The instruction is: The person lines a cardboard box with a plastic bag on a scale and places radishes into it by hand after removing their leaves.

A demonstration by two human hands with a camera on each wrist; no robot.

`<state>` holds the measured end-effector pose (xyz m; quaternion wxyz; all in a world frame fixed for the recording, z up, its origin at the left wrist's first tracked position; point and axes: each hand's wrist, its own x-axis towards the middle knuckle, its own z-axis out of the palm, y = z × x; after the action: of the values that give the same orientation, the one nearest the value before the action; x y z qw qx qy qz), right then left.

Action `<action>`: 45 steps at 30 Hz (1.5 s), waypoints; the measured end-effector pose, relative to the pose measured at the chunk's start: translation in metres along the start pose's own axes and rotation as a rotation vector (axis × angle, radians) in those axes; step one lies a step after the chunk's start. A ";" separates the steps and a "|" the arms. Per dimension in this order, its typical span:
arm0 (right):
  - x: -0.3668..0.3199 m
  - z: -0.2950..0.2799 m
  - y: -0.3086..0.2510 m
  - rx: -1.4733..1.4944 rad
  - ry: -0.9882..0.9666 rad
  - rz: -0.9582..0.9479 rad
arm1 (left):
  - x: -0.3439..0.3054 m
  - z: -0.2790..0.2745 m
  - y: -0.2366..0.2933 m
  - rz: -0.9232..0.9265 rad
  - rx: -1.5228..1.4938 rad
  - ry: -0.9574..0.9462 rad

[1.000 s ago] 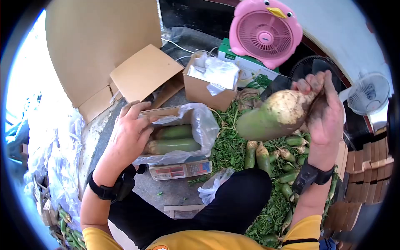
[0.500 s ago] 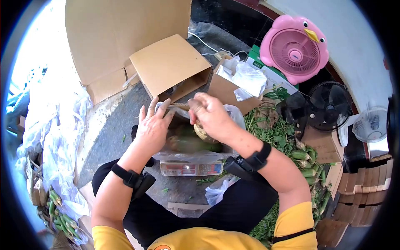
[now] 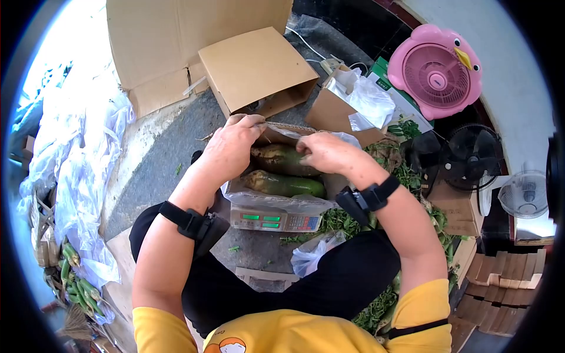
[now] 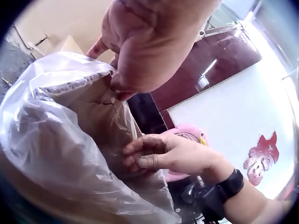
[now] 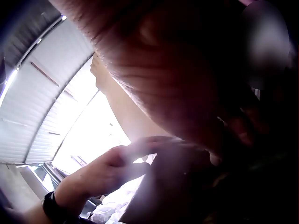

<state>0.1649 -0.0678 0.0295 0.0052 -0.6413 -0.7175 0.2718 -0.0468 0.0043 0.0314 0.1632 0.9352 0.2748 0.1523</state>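
Note:
A cardboard box (image 4: 88, 105) lined with a clear plastic bag (image 3: 276, 202) stands on a digital scale (image 3: 274, 220) whose readouts glow green. Two large green radishes lie side by side in it, the near radish (image 3: 288, 184) and the far radish (image 3: 281, 160). My left hand (image 3: 232, 144) grips the box's rim at the far left, thumb on the inside wall and fingers outside. Inside the right end of the box, my right hand (image 3: 331, 154) is at the end of the far radish, its fingers loosely bent; the right wrist view is very dark there.
Behind stand an open carton (image 3: 259, 70), a box with white plastic bags (image 3: 368, 100) and a pink fan (image 3: 436, 73). Leafy greens (image 3: 341, 219) and radishes lie to the right. Plastic sheeting (image 3: 82, 170) and more radishes (image 3: 82, 291) are at the left.
My right hand has carried a radish from the right into the box, and its fingers have loosened there. My left hand has stayed at the rim. The scale's readouts have turned from red to green.

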 end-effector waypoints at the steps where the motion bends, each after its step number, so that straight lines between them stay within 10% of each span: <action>1: -0.003 0.000 0.001 0.000 0.000 0.002 | 0.000 0.000 0.001 0.005 0.007 -0.004; 15: 0.037 0.035 -0.007 -0.108 -0.364 0.101 | 0.004 0.011 -0.008 0.038 0.009 0.027; 21: -0.031 0.007 -0.002 0.403 -0.027 -0.078 | 0.000 0.000 -0.004 -0.062 0.072 0.091; 32: -0.132 -0.023 0.032 1.021 0.729 0.215 | -0.005 -0.016 0.001 -0.024 0.156 0.325; 45: -0.126 0.012 0.079 0.979 0.668 0.486 | -0.008 -0.015 -0.003 -0.086 0.104 0.285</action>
<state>0.2551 -0.1859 0.0312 0.4592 -0.7592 -0.3040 0.3470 -0.0598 0.0056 0.0426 0.0804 0.8986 0.3425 0.2621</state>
